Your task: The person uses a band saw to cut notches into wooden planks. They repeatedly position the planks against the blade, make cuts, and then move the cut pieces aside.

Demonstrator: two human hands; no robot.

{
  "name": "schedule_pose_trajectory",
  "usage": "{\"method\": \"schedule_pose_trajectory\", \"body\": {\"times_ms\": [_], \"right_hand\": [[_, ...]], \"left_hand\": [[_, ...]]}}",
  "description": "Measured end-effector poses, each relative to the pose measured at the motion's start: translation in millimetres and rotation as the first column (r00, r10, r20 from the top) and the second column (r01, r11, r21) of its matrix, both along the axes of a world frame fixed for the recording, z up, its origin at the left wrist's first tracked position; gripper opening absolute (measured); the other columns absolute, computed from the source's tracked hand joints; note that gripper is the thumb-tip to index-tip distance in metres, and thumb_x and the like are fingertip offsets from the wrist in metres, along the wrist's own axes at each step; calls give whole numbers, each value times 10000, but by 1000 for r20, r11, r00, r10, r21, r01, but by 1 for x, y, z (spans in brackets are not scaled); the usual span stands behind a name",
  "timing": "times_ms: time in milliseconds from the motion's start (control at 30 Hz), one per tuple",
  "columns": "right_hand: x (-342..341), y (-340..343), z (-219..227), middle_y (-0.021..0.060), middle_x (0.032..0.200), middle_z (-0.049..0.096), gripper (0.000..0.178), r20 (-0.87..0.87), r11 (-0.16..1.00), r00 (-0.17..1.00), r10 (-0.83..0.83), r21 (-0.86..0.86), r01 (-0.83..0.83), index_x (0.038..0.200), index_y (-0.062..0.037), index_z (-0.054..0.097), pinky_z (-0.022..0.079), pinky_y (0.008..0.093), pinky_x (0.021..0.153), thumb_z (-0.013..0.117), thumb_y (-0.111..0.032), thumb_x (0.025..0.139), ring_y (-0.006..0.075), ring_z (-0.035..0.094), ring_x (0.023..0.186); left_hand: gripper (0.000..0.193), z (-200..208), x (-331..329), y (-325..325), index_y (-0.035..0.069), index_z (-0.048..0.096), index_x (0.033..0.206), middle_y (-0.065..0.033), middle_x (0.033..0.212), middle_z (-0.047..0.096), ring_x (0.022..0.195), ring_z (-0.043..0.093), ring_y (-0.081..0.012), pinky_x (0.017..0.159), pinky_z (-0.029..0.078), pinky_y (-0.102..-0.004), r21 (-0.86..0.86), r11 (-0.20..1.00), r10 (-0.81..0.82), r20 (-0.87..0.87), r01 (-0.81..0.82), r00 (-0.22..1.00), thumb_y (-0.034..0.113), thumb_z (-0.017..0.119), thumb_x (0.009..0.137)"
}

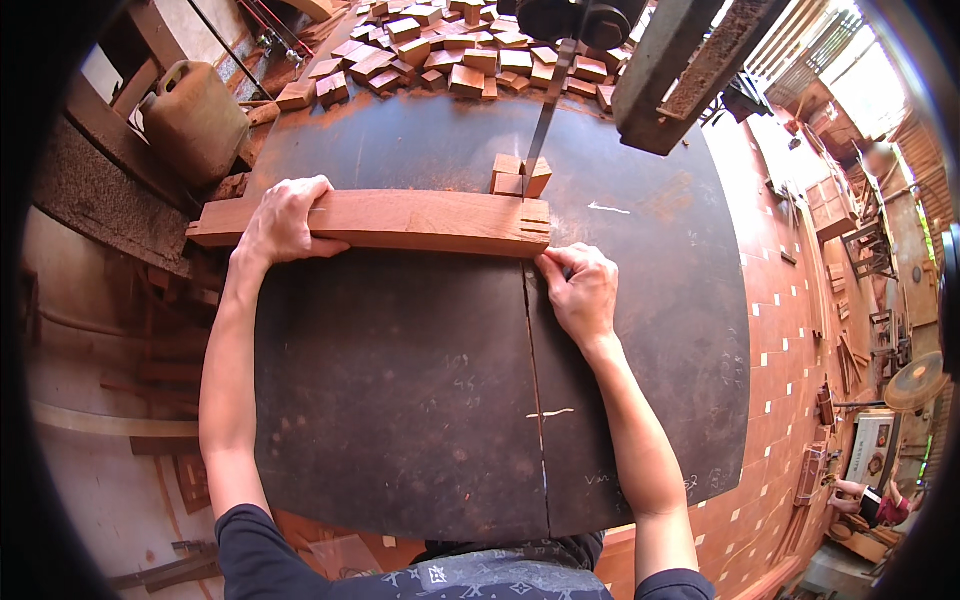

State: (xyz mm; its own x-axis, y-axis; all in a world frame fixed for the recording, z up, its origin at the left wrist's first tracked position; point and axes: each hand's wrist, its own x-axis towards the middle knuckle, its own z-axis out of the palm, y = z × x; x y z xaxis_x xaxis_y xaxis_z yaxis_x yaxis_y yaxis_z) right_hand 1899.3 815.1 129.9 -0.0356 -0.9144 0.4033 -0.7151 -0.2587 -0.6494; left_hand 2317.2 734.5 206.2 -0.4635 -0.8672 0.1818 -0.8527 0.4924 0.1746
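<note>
A long reddish wooden beam (420, 215) lies crosswise on the dark saw table (400, 380). Narrow slots are cut into its right end, and a few notches show at its left end. My left hand (285, 222) wraps over the beam near the left end, thumb on the near face. With closed fingertips, my right hand (583, 285) grips the near right corner of the beam. The bandsaw blade (548, 115) comes down at the far side of the beam's right end; whether it touches the wood I cannot tell. Small wooden blocks (508, 180) stand right behind that end.
Many cut blocks (465, 80) are heaped at the table's far edge. A saw guide post (665, 90) hangs at the upper right. A dusty jerrycan (195, 125) stands at the left. Another person (880, 505) is far off at the lower right, near a fan (914, 382).
</note>
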Motion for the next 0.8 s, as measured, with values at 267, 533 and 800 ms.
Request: {"method": "schedule_pose_trajectory", "body": {"times_ms": [267, 533, 800], "right_hand": [[0, 0, 0, 132, 905, 772, 137, 14, 1000, 1000, 11, 12, -11, 1005, -54, 859, 561, 447, 840, 843, -149, 907, 339, 712, 892], [-1, -2, -1, 142, 915, 775, 136, 21, 1000, 1000, -4, 15, 4, 1005, -48, 859, 566, 450, 830, 838, -145, 912, 349, 725, 886], [1, -3, 2, 150, 924, 776, 142, 32, 1000, 999, -7, 20, 7, 1024, -49, 858, 570, 449, 841, 832, -144, 922, 349, 737, 903]], "left_hand": [[625, 1, -1, 1, 40, 642, 1036, -191, 993, 740, 976, 716, -439, 879, 579, -502, 14, 1000, 10, 1, -10, 1000, 326, 1030, 638], [626, -2, 0, -1, 40, 637, 1027, -186, 980, 735, 964, 713, -436, 872, 577, -503, 8, 1000, 11, -1, -11, 1000, 336, 1029, 639], [623, -3, 0, -1, 43, 631, 1022, -186, 971, 734, 959, 712, -439, 866, 574, -506, -14, 1000, 0, -4, 0, 1000, 345, 1026, 646]]}}
